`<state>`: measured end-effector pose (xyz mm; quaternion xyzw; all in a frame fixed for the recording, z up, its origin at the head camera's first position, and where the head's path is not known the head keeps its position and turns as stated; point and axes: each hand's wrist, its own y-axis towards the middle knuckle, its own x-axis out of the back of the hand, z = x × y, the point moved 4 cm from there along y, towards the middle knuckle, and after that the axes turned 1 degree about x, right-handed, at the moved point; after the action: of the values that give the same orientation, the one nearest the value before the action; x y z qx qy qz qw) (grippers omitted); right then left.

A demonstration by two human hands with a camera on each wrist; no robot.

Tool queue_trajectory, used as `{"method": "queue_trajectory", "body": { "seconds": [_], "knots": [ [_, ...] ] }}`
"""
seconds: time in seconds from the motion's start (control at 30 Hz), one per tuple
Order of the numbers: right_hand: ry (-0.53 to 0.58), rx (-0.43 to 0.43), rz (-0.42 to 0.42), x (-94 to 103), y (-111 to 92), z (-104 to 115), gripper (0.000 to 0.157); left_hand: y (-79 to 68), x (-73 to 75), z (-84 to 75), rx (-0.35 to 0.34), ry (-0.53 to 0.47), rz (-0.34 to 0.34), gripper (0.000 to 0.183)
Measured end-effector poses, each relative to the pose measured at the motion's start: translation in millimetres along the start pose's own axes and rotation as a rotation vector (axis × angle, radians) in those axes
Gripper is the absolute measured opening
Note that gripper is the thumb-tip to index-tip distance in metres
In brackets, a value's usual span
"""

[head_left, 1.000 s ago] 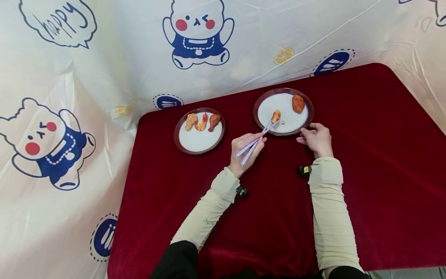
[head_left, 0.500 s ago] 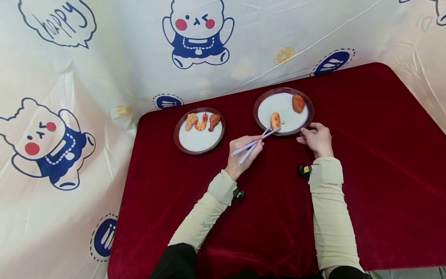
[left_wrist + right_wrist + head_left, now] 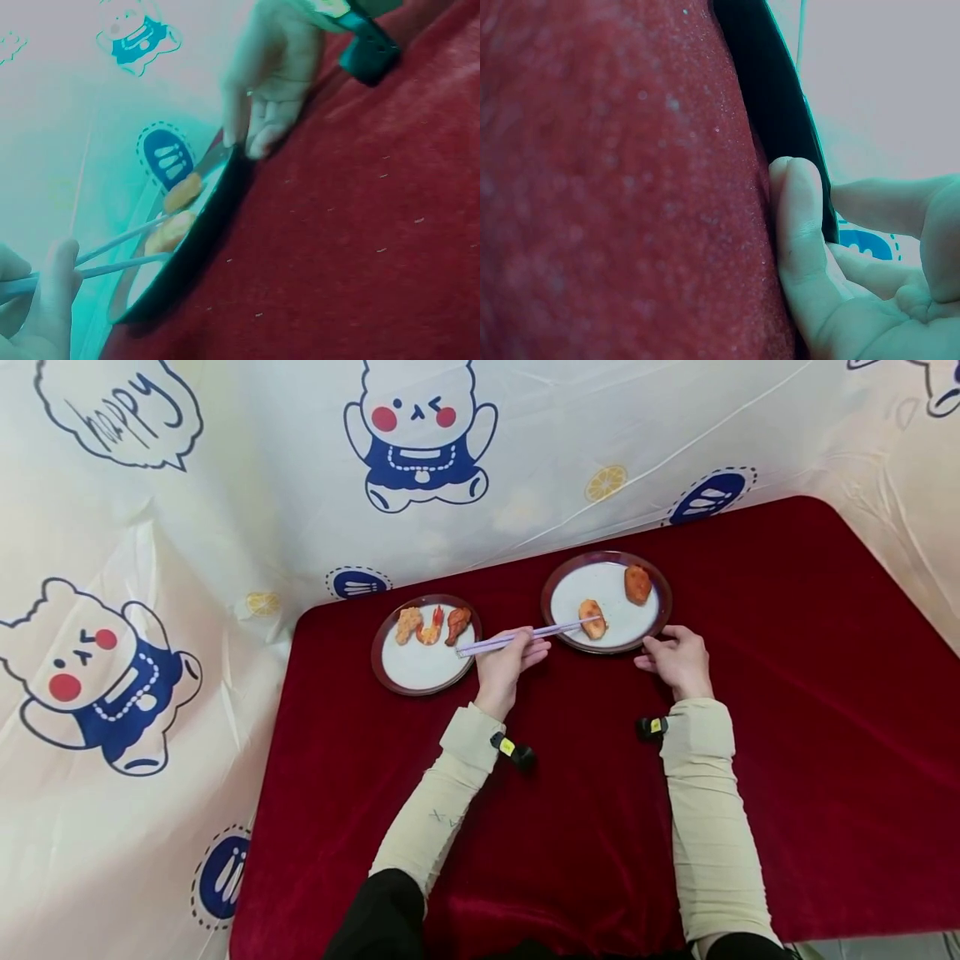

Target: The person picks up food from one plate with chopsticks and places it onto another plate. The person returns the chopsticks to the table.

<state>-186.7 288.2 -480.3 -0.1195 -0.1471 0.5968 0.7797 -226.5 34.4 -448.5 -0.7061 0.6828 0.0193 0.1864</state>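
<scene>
My left hand [image 3: 506,672] holds a pair of pale purple chopsticks [image 3: 487,645], which reach right over the rim of the brown-rimmed white plate [image 3: 618,602]. Their tips are at an oval golden-brown food piece [image 3: 592,620]; in the left wrist view one chopstick runs along each side of this piece [image 3: 171,231]. A redder-brown food piece [image 3: 637,585] lies at the same plate's far right. My right hand [image 3: 681,662] pinches the plate's near right rim. From the right wrist view, the thumb and fingers [image 3: 802,217] lie on opposite sides of the plate edge [image 3: 780,97].
A smaller brown-rimmed plate [image 3: 420,672] stands to the left, with a fried chicken piece [image 3: 408,624], a shrimp [image 3: 431,631] and a drumstick [image 3: 457,625] on it. Dark red cloth [image 3: 585,843] covers the table. A printed white curtain [image 3: 540,443] hangs behind.
The golden-brown piece went from tilted to lying flat on the plate. My left hand moved left and turned, bringing the chopsticks to a flatter angle. The right hand kept its hold on the rim.
</scene>
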Motion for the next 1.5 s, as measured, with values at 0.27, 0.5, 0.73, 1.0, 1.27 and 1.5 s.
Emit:
{"method": "queue_trajectory", "body": {
  "seconds": [0.27,0.5,0.73,1.0,1.27,1.5],
  "knots": [
    [0.009,0.008,-0.006,-0.9,-0.8,3.2,0.057,11.8,-18.5,-24.3,-0.043,0.189,0.033,0.02],
    [0.003,-0.009,-0.005,-2.7,-0.4,3.0,0.057,17.4,-29.7,-27.8,-0.073,0.292,0.052,0.018],
    [0.0,0.004,-0.006,-3.2,-0.4,5.3,0.056,17.9,-42.4,-40.9,-0.244,0.576,0.102,0.015],
    [-0.002,0.005,-0.01,-1.9,-1.5,4.6,0.054,8.4,-69.3,-55.5,-0.607,0.996,0.252,0.022],
    [0.004,0.013,-0.007,-0.9,-0.8,2.4,0.054,7.5,-83.0,-57.4,-0.69,1.141,0.298,0.025],
    [0.005,0.012,-0.01,0.7,0.2,0.4,0.055,12.2,-74.7,-60.3,-0.535,1.14,0.333,0.022]
  ]
}}
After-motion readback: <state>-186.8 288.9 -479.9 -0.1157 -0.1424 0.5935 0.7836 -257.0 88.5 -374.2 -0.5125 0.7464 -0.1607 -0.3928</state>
